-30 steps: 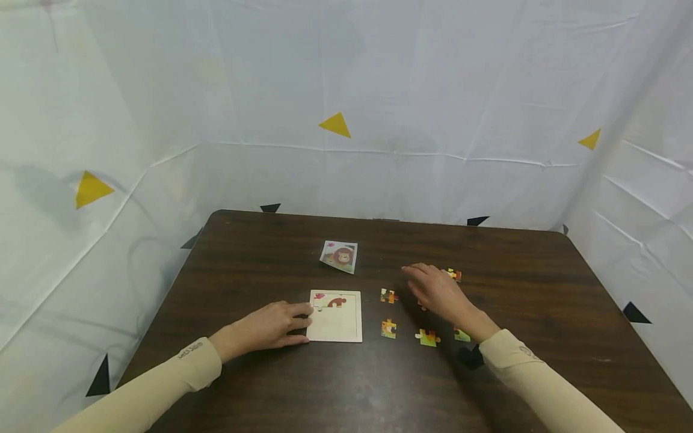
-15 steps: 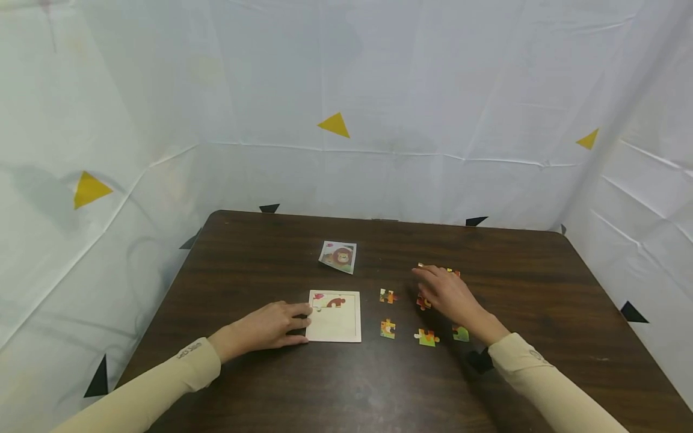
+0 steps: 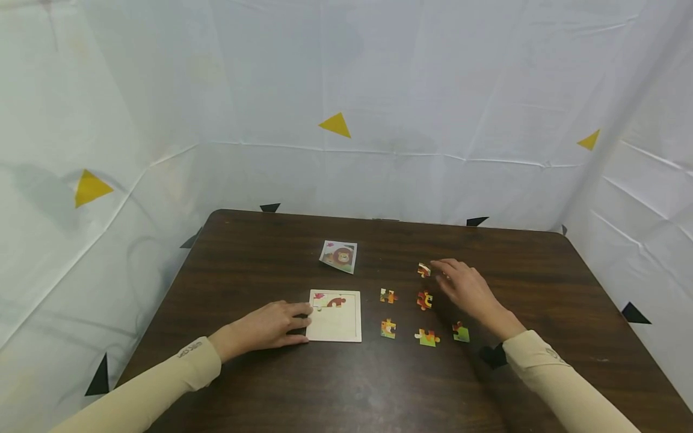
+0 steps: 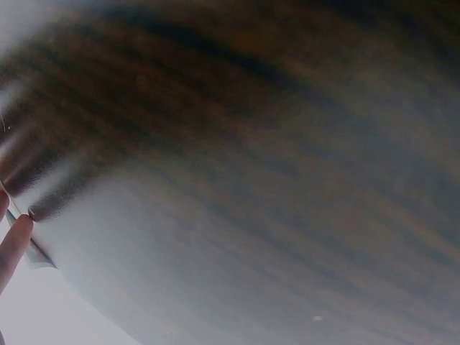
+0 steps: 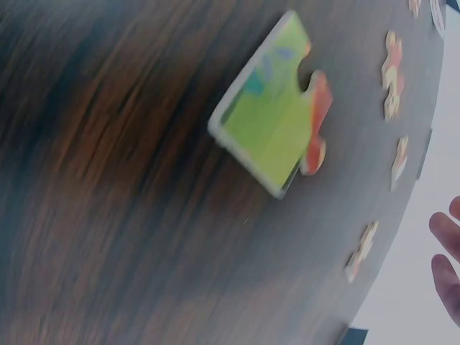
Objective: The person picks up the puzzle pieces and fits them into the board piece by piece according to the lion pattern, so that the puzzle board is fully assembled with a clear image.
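A pale puzzle tray [image 3: 334,328] lies flat with puzzle pieces [image 3: 330,300] in its upper left part. My left hand [image 3: 267,326] rests at the tray's left edge, fingers extended against it; its fingertip [image 4: 20,233] shows in the left wrist view. To the right, my right hand [image 3: 470,291] hovers over the far right of the loose pieces, beside a red and white piece [image 3: 424,270]. Its fingertips [image 5: 445,231] stand apart in the right wrist view, with no piece visible between them. A green corner piece [image 5: 269,108] lies below that hand.
A small lion picture card [image 3: 340,256] with a curled corner lies behind the tray. Several loose pieces lie between tray and right hand, among them an orange one [image 3: 388,296], a red-yellow one [image 3: 425,300] and a green-orange one [image 3: 428,337]. White sheeting [image 3: 379,90] surrounds the dark table [image 3: 303,391].
My right hand has moved right across the loose pieces, uncovering the red and white piece and the red-yellow one, and now covers the spot of the far right piece. The left hand stays.
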### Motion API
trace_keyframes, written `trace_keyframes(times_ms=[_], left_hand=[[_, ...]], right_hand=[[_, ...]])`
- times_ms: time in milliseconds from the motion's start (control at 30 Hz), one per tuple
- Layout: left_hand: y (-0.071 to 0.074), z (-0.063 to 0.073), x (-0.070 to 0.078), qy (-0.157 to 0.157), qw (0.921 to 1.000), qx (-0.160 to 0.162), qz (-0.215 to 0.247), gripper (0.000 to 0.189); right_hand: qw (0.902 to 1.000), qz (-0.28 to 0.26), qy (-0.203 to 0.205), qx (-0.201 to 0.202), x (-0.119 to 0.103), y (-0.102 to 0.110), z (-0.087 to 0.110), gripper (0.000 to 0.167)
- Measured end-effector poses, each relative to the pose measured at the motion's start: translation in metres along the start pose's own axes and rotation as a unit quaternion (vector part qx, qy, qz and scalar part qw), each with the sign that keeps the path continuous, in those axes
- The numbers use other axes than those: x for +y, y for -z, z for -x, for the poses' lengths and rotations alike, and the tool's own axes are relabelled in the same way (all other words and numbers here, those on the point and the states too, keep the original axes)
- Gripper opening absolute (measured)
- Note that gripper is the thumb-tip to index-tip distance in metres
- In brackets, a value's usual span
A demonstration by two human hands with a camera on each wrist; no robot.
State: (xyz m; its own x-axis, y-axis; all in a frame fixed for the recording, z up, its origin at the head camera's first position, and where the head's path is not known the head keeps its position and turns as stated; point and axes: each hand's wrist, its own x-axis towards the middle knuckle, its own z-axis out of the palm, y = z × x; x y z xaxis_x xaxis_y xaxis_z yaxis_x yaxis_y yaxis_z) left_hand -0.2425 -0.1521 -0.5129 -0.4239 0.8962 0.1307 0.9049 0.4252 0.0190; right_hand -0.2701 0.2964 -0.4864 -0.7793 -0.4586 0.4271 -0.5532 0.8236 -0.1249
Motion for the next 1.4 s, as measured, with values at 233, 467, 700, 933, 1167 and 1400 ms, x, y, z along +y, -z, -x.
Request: trace_keyframes(times_ms=[233,467,700,933,1167,1400], left_hand=[[0.000,0.000,0.000,0.000,1.0000,-0.002,0.001,0.034],[-0.002,0.000,-0.001,0.002,1.0000,-0.007,0.002,0.035],[0.000,0.001,0.000,0.001,1.0000,-0.005,0.002,0.035],[0.000,0.001,0.000,-0.002,1.0000,0.003,-0.002,0.035],[0.001,0.000,0.000,-0.006,1.0000,0.007,-0.004,0.033],[0.001,0.000,0.000,-0.002,1.0000,0.001,-0.003,0.034]], right_hand=[[0.9998,0.011,-0.018,-0.004,0.013,0.000,0.006,0.038],[0.9988,0.029,-0.035,-0.018,0.021,0.001,0.010,0.040],[0.9973,0.044,-0.055,-0.021,0.029,0.001,0.015,0.038],[0.9951,0.037,-0.077,-0.049,0.030,0.001,0.016,0.039],[0.9914,0.030,-0.097,-0.083,0.028,-0.002,0.014,0.043],[0.9913,0.024,-0.095,-0.087,0.027,-0.008,0.009,0.043]])
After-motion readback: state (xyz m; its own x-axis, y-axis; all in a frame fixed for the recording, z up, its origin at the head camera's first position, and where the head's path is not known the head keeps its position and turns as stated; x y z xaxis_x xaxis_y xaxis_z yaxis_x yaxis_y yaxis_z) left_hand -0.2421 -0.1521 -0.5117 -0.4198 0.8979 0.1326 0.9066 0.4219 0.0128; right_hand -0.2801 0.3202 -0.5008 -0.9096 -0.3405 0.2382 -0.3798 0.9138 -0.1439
